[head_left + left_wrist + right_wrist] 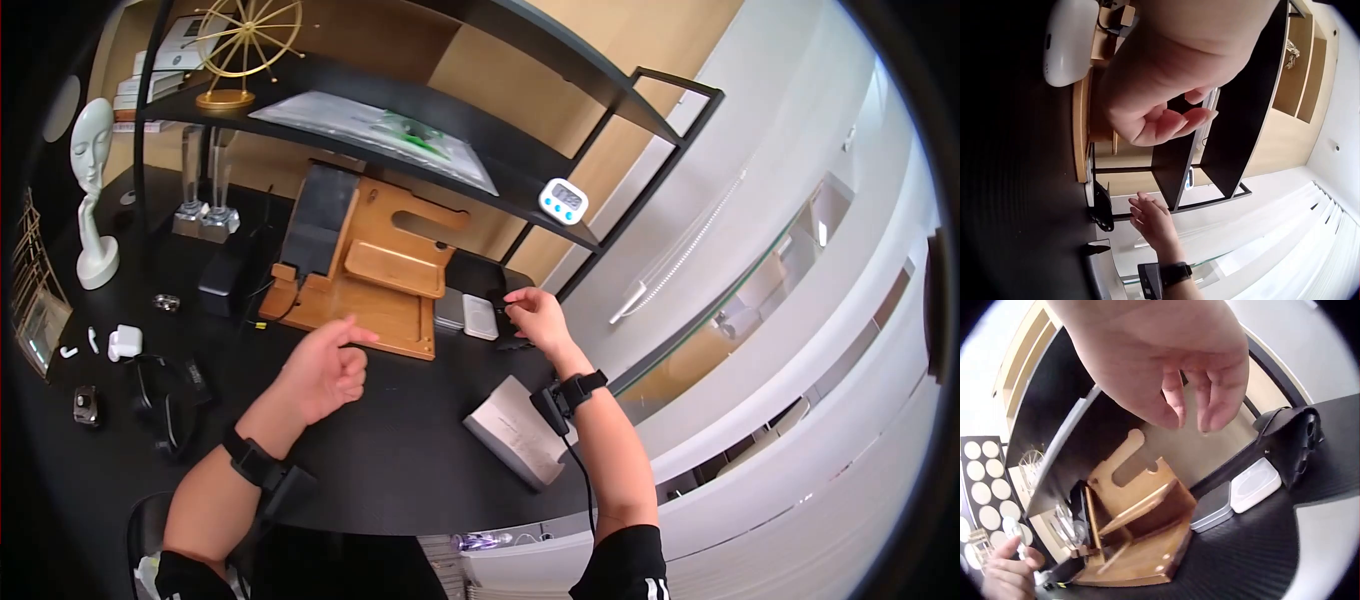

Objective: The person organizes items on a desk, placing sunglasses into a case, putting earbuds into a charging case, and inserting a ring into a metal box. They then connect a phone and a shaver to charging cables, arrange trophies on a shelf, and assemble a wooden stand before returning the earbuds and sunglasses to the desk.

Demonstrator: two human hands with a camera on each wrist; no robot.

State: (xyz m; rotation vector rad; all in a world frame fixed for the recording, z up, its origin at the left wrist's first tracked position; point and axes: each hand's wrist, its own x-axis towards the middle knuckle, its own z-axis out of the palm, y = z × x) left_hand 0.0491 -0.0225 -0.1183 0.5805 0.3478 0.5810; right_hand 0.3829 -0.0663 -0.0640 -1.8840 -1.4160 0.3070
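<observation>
My left hand [325,370] hovers over the black desk near the front edge of a wooden stand [385,318], fingers loosely bent and holding nothing. On the right, my right hand [538,318] is above the desk beside a white square pad [480,316]; a small gap separates thumb and fingers, with nothing between them. The right wrist view shows that hand [1179,369] above the white pad [1255,485], a grey flat case [1213,506] and a black leather-like item [1291,440]. A dark phone-like slab [320,220] leans on the stand.
An open-looking light box [517,432] lies at the desk's front right. Earbuds and their white case [125,343], a black cable or headset [165,400] and a white sculpture [95,200] stand left. A black shelf [350,95] spans behind, bearing a white timer [563,201].
</observation>
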